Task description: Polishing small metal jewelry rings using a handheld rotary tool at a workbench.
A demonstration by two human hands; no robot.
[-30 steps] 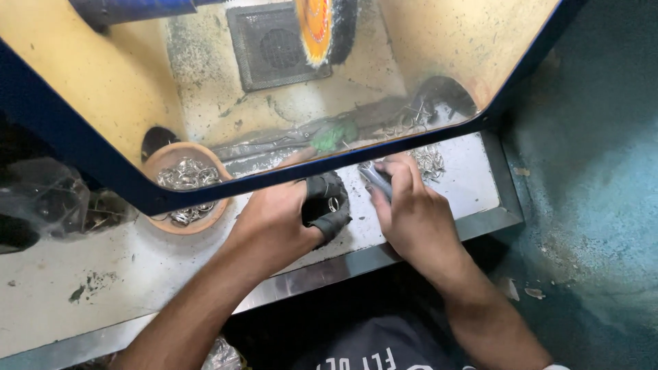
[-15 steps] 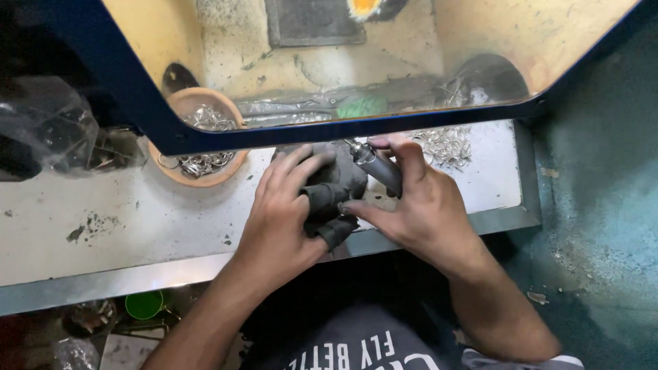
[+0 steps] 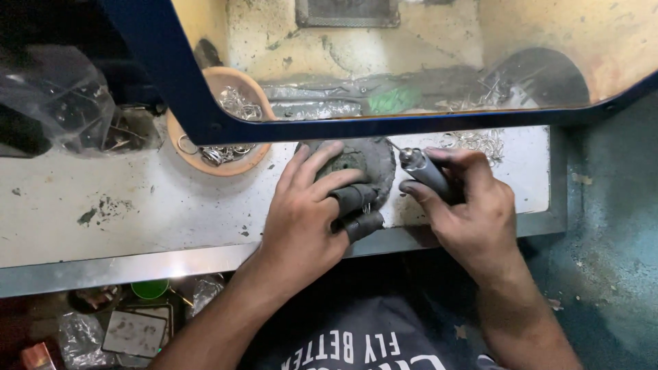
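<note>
Right now the left hand (image 3: 301, 219), two fingers in dark protective sleeves, presses down on a grey rounded pad (image 3: 363, 164) at the table (image 3: 137, 219) edge and pinches something too small to make out, while the right hand (image 3: 473, 212) is closed around a slim rotary handpiece (image 3: 428, 173) whose tip points at the pad. Judging by the terracotta bowl (image 3: 219, 147) heaped with small metal rings and the loose pile of metal pieces (image 3: 473, 140) beyond the handpiece, the working of pieces seems midway, with many left.
</note>
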